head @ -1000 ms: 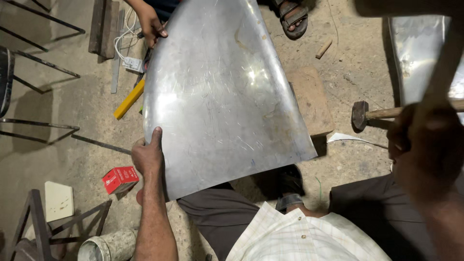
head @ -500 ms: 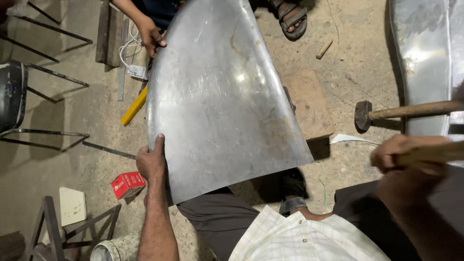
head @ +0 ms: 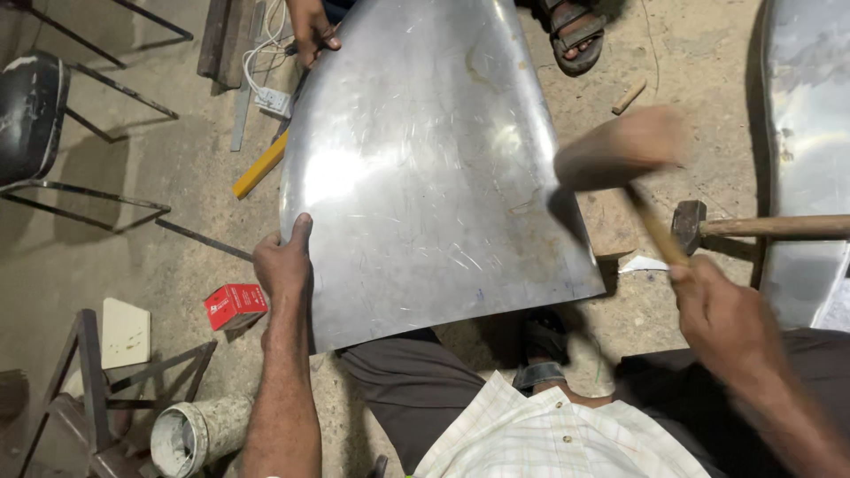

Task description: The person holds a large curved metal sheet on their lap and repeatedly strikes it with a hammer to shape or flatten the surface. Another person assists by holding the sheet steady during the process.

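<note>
Head view: dusty concrete floor (head: 133, 186), workshop clutter lying around. Curved metal sheet (head: 425, 159) is filling the centre of the frame, its near edge sitting over the person's lap at bottom centre. Left hand (head: 283, 261) is gripping the sheet's left edge, thumb lying on top, fingers curled under. Right hand (head: 722, 314) at lower right is closed round a wooden handle; the mallet (head: 620, 150) head is blurring above the sheet's right edge, can't tell if it's touching. Another person's hand (head: 312, 26) is holding the sheet's far corner at upper left; a sandalled foot (head: 575, 31) is showing at top centre. Second hammer (head: 761, 227) is lying at right. Red box (head: 235, 305) and yellow bar (head: 259, 165) are lying left of the sheet.
</note>
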